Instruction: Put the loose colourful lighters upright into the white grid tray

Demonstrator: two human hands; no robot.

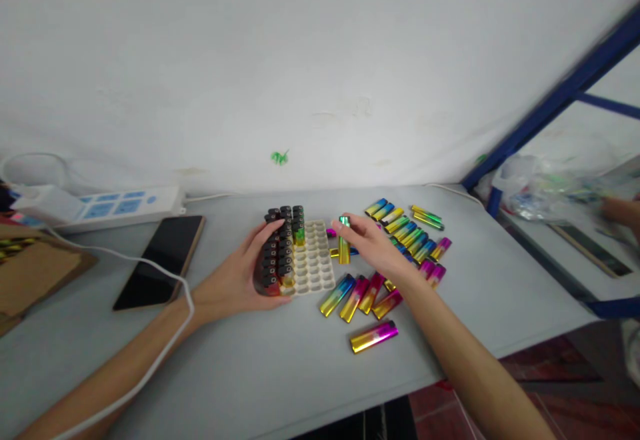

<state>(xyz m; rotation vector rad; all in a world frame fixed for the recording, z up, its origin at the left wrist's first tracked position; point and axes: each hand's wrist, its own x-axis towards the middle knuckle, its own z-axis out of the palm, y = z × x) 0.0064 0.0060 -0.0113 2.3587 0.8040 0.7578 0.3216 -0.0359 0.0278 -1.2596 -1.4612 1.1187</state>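
Note:
A white tray (314,257) with rows of round holes sits mid-table. Black-topped lighters (284,243) stand upright in its left rows, and a green-and-yellow piece (299,236) sits beside them. My left hand (250,270) wraps round the tray's left side, thumb along the front and fingers over the lighters. Just right of the tray, my right hand (367,240) pinches a shiny green-and-gold lighter (344,240) upright. Under and around that hand lie several metallic lighters in blue, yellow, pink and gold; one gold-and-magenta lighter (374,337) lies apart at the front.
At the left are a black phone (161,263), a white power strip (133,207), a cardboard piece (43,267) and a white cable (185,287) crossing over my left forearm. A blue frame (550,100) stands at the right, with plastic bags (530,187) and another person's blurred hand (623,213) beyond.

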